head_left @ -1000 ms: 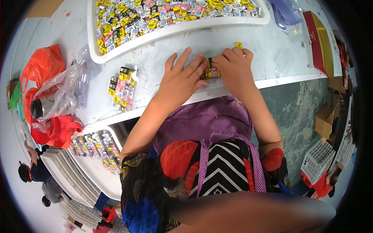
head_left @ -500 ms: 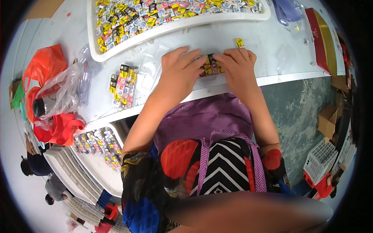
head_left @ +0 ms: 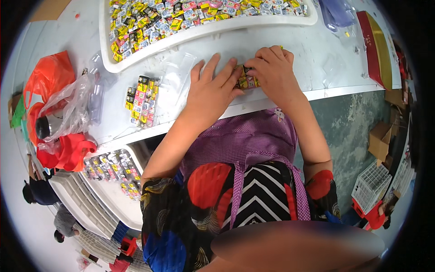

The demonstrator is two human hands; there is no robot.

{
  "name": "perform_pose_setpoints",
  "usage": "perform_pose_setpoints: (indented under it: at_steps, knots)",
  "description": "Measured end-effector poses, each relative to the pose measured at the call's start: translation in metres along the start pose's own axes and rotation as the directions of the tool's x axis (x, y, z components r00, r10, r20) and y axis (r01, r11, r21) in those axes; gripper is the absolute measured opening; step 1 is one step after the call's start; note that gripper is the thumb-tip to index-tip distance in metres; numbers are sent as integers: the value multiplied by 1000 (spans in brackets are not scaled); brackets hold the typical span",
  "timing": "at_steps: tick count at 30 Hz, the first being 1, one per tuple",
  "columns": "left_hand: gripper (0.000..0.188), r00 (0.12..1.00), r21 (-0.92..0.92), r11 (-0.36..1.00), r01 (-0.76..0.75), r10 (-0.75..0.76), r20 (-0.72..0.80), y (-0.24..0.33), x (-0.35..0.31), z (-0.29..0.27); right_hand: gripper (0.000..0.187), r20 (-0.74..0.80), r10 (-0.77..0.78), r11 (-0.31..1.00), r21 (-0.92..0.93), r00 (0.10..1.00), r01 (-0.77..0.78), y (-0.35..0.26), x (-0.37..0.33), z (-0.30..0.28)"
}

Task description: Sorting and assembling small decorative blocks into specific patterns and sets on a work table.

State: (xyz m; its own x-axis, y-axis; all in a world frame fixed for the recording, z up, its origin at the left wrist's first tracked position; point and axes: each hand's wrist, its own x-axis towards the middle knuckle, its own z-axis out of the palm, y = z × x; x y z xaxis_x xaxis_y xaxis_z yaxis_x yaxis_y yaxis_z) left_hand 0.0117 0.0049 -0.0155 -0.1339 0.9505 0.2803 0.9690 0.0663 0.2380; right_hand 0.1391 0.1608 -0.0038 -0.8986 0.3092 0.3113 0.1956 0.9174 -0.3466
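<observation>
My left hand (head_left: 213,90) lies flat on the white table (head_left: 317,59), fingers spread, its fingertips against a small cluster of yellow and dark wrapped candies (head_left: 246,80). My right hand (head_left: 272,72) curls over the same cluster from the right and pinches it. A clear plastic bag (head_left: 174,79) lies flat under and beside my left hand. A filled bag of mixed candies (head_left: 142,99) rests to the left of it.
A long white tray (head_left: 204,28) heaped with colourful wrapped candies runs along the far side. Red and clear plastic bags (head_left: 54,109) sit at the left. A lower tray (head_left: 113,170) holds packed candy bags. A red flat box (head_left: 376,45) lies at the right.
Both hands stay on the candy cluster; my left hand's fingers have shifted slightly toward it and the right hand has closed tighter over it.
</observation>
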Motion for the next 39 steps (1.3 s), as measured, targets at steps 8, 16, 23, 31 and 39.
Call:
perform_pose_setpoints:
  at_steps: [8,16,23,31,39]
  knots:
    - [49,999,29,999,29,-30,33,5,0,-2,17,45,45,995,88,998,-48,-8,5,-3]
    - [49,1000,26,1000,12,-13,26,4,1,-1,21,48,141,875,461,989,-148,-2,7,-1]
    - [49,1000,22,1000,1,-1,8,4,1,-1,19,-243,-111,964,209,964,164,13,-5,11]
    - [50,998,54,998,17,-21,61,5,1,-4,16,-62,119,942,322,991,-93,7,-3,10]
    - [52,1000,25,1000,-12,12,-5,2,1,-1,13,-116,-13,979,203,993,37,7,-2,16]
